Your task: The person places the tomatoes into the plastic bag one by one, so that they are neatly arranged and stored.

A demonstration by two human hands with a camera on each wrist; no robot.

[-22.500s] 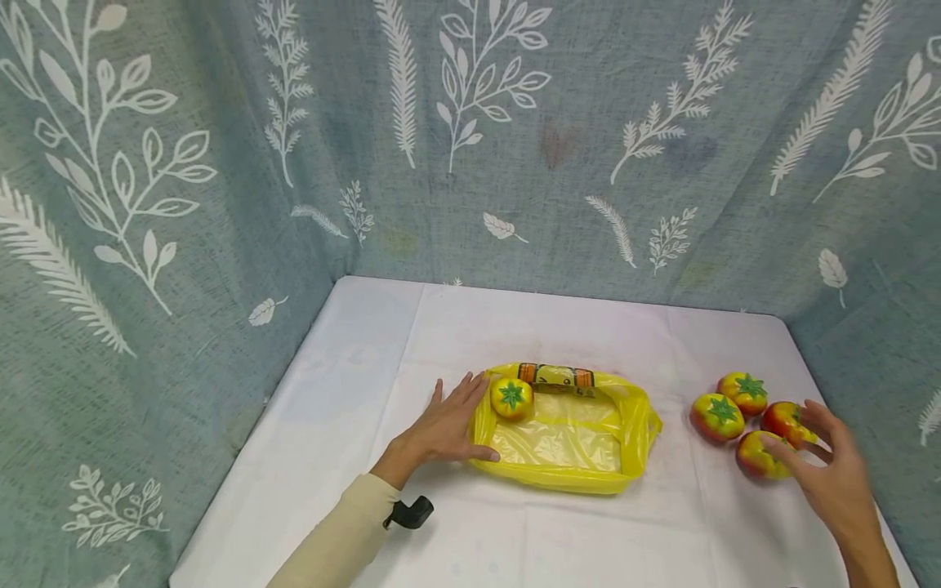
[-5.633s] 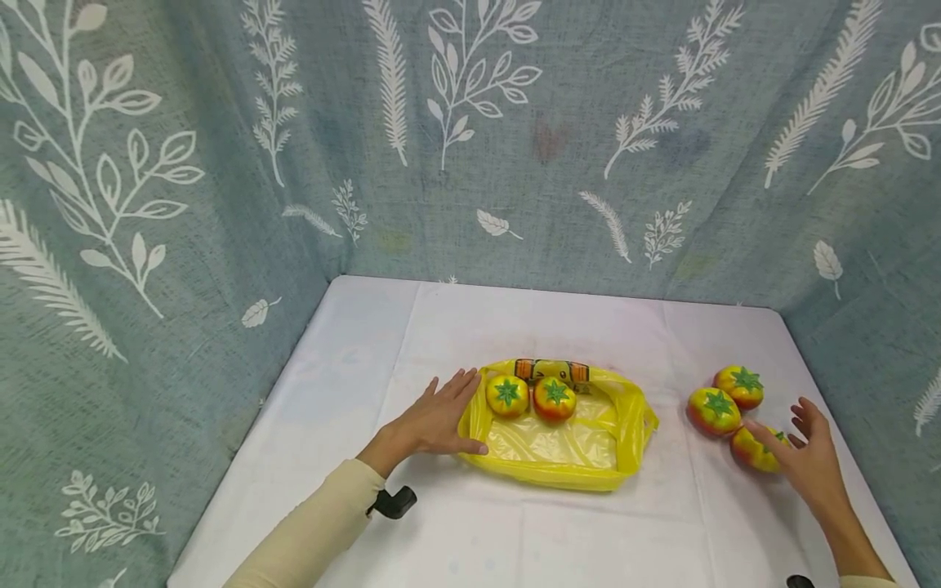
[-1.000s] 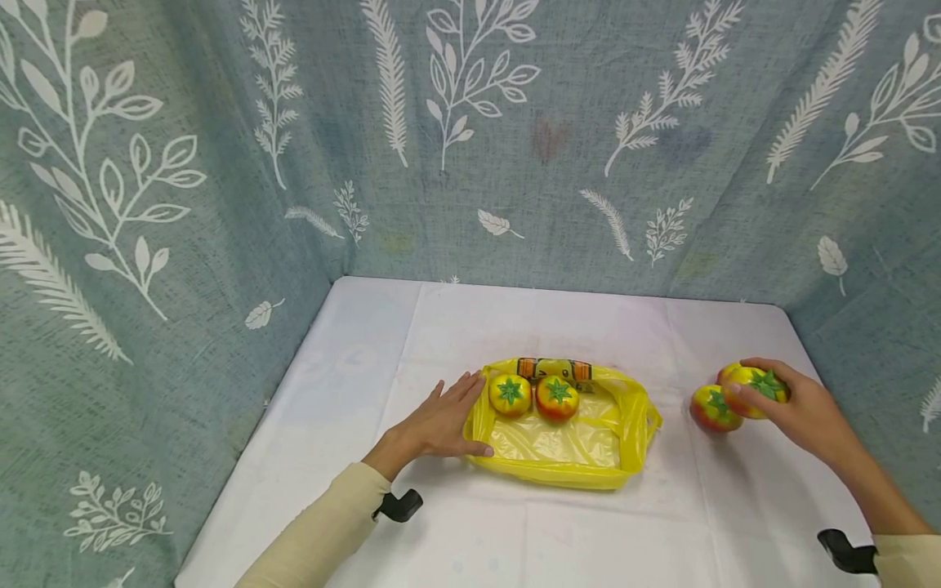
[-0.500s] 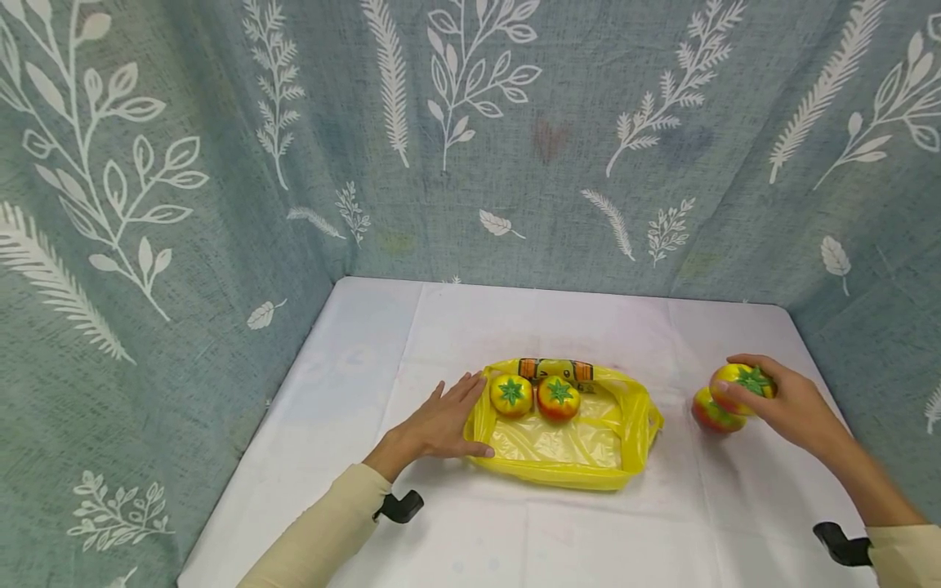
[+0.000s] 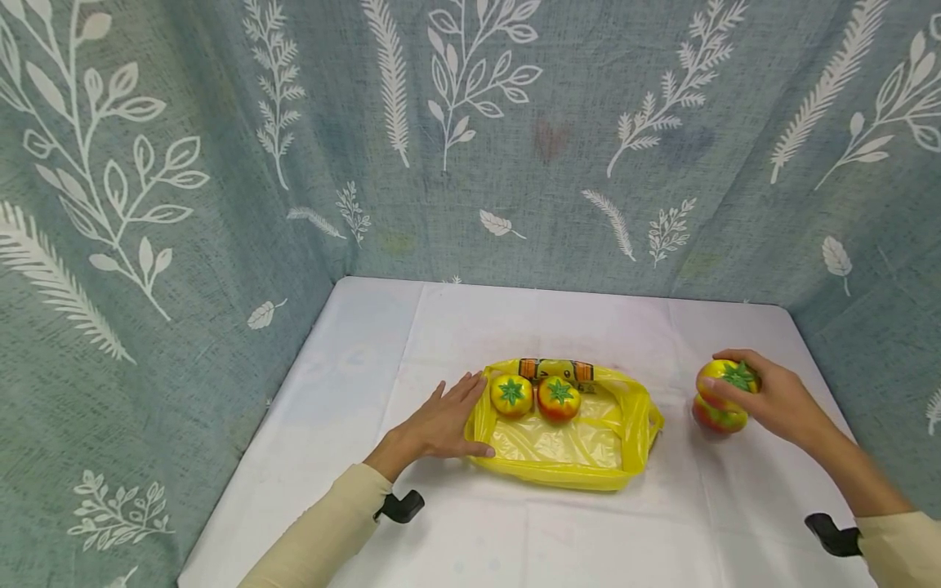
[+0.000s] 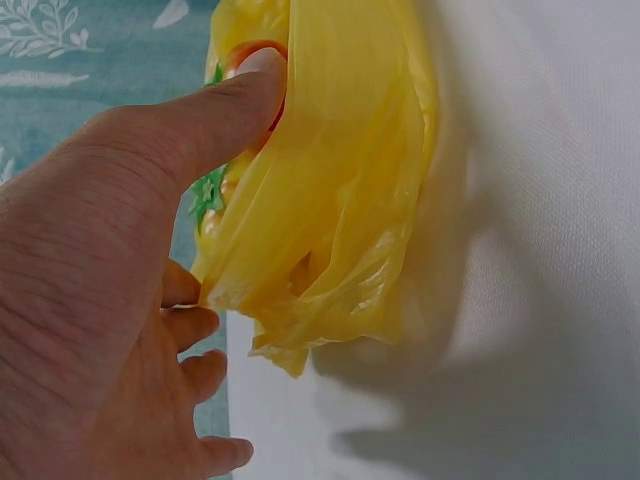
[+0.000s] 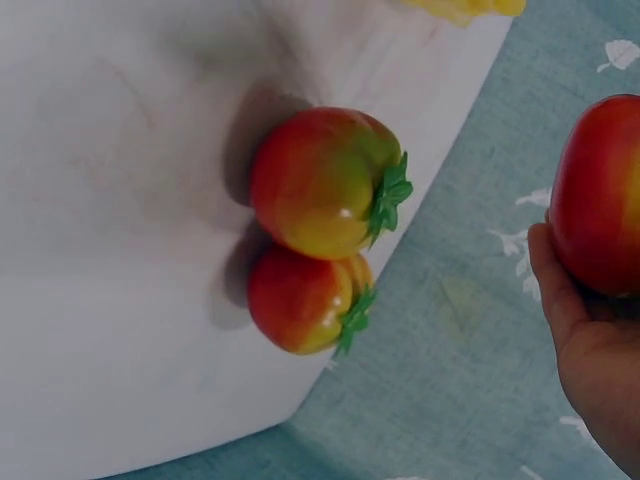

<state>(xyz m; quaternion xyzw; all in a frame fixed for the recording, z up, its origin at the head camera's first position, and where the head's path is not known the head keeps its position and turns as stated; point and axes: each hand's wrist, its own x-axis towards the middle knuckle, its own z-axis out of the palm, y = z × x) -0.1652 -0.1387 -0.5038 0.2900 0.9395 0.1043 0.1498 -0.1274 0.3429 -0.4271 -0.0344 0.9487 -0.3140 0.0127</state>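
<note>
My right hand (image 5: 782, 400) holds a red-and-yellow tomato (image 5: 715, 377) with a green star-shaped top, raised above the table at the right. Below it in the head view shows another tomato (image 5: 719, 418); the right wrist view has two tomatoes on the cloth, a larger-looking one (image 7: 325, 185) and its neighbour (image 7: 300, 300). Centrally lies an opened yellow plastic bag (image 5: 551, 475), with two tomatoes inside, one at its left corner (image 5: 511, 395) and one beside it (image 5: 559, 398). My left hand (image 5: 439, 423) rests at the bag's left edge, fingers spread, thumb (image 6: 225, 105) on the rim.
A white cloth (image 5: 353, 359) covers the table. Blue-green curtains with white leaf prints (image 5: 470, 163) rise behind it and along both sides. A dark camera mount (image 5: 834, 535) sits at the right wrist, another (image 5: 400, 506) at the left.
Over the last second my right hand has carried its tomato leftward, over the ones on the table. Earlier, a second tomato came into the bag. My left hand stays at the bag's edge.
</note>
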